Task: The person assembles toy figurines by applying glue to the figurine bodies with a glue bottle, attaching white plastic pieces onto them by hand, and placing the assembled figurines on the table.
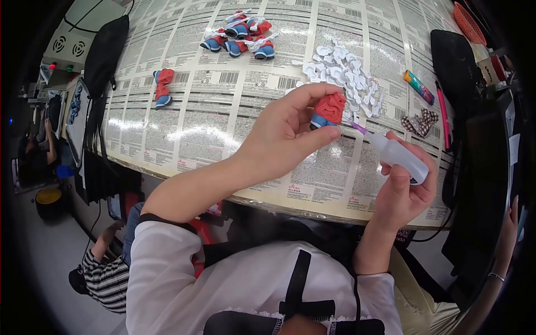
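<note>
Between the thumb and fingers of my left hand (279, 131) is a small red and blue figurine (330, 109), its grooved red side showing. My right hand (407, 192) is wrapped round a white squeeze bottle (399, 158), tilted so that its thin purple tip (359, 128) points at the figurine. Whether the tip touches it I cannot tell. Just beyond the figurine lies a heap of small white curly pieces (349, 72). Farther back is a pile of red and blue figurines with white parts (239, 34). Another red and blue figurine (162, 88) lies on the left.
Printed sheets with a shiny cover line the table (212, 125). On the right are a yellow and teal tube (419, 87), a checked cloth bow (420, 122) and a pink pen (443, 114). A red basket (469, 22) stands far right. A person in a striped shirt (107, 280) is at lower left.
</note>
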Demonstrator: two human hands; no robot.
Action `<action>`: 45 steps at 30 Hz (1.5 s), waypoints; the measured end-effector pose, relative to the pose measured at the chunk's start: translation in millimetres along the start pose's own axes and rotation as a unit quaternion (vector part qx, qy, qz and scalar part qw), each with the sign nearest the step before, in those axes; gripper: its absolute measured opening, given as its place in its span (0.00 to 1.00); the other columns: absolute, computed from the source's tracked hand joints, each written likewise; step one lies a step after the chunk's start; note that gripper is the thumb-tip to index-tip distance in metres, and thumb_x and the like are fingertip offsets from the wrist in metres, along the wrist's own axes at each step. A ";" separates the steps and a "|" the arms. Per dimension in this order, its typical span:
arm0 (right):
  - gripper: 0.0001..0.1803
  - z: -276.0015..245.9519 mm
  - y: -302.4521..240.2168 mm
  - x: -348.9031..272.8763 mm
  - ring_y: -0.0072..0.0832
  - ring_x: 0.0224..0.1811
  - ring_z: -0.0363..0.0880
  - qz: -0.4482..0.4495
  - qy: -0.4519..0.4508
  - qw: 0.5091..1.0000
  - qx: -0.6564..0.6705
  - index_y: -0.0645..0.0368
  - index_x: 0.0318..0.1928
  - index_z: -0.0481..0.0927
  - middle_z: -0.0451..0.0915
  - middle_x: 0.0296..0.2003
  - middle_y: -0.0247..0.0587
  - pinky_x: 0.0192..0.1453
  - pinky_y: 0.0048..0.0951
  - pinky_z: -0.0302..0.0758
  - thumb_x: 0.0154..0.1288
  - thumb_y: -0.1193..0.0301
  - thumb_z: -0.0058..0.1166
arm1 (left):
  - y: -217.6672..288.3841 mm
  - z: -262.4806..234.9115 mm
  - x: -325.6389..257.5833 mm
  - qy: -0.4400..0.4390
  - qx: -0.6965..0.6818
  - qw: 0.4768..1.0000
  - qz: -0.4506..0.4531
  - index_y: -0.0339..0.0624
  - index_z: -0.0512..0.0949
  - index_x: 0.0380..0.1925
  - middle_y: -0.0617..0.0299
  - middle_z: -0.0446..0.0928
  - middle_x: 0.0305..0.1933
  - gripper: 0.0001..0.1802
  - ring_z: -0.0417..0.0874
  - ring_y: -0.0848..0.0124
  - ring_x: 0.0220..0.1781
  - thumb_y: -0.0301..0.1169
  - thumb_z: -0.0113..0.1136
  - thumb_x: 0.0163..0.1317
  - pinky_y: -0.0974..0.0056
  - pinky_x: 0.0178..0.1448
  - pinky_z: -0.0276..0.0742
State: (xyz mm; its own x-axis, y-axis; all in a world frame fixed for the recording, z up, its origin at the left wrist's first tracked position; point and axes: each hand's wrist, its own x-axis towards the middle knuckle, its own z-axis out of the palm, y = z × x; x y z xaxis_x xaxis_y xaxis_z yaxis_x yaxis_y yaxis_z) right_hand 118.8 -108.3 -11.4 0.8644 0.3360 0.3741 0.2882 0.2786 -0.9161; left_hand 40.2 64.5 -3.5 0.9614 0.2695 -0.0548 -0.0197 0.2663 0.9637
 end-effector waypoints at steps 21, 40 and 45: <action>0.23 2.8 -2.1 -1.6 0.42 0.42 0.80 0.003 0.009 0.998 -0.067 0.70 0.43 0.72 0.77 0.37 0.49 0.35 0.25 0.79 0.53 0.66 0.63 | -3.0 2.9 -2.2 -0.005 0.001 1.000 -0.009 0.36 0.63 0.56 0.60 0.70 0.51 0.27 0.72 0.74 0.52 0.15 0.55 0.55 0.68 0.57 0.70; 0.20 3.6 -1.8 -1.9 0.35 0.39 0.80 0.002 -0.003 0.999 -0.032 0.70 0.42 0.72 0.78 0.38 0.53 0.37 0.24 0.76 0.53 0.69 0.63 | -12.7 -0.7 -1.8 0.009 0.121 0.990 0.065 0.37 0.65 0.55 0.61 0.71 0.50 0.27 0.72 0.75 0.52 0.17 0.58 0.54 0.69 0.55 0.68; 0.19 3.7 -5.9 -2.3 0.39 0.45 0.79 0.040 -0.026 0.999 0.000 0.68 0.42 0.72 0.78 0.39 0.52 0.50 0.33 0.76 0.51 0.74 0.64 | -8.6 -0.7 -3.3 0.012 0.152 0.987 0.058 0.36 0.66 0.55 0.61 0.71 0.50 0.26 0.72 0.75 0.52 0.17 0.58 0.54 0.69 0.55 0.69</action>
State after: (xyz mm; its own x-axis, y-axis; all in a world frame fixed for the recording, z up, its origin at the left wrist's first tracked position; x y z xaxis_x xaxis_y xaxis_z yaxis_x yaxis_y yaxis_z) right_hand 113.5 -107.3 -6.3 0.8618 0.4038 0.3070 0.2196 0.2487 -0.9434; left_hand 36.9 62.0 -11.7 0.9508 0.3041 0.0586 -0.0436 -0.0560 0.9975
